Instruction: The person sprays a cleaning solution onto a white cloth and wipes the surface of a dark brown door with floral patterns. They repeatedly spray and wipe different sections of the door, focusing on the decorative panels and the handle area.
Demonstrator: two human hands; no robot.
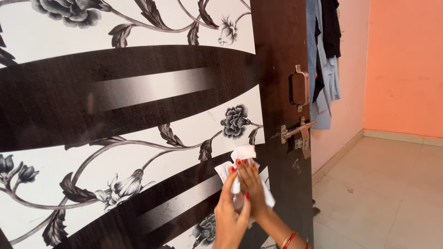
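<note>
A large door (138,92) with a black-and-white flower pattern and dark wood bands fills the view. Low on it, my right hand (254,184), with red nails and bangles at the wrist, presses a crumpled white cloth (243,154) against the door face. My left hand (228,216) comes up from below, just left of the right hand and touching it. It is wrapped around what looks like a small clear bottle (237,199) with a white top, mostly hidden between the two hands.
The door's dark edge carries a brown metal handle (299,87) and a sliding bolt latch (297,131). Clothes (325,60) hang behind the door. To the right are a pale tiled floor (383,189) and an orange wall (404,69).
</note>
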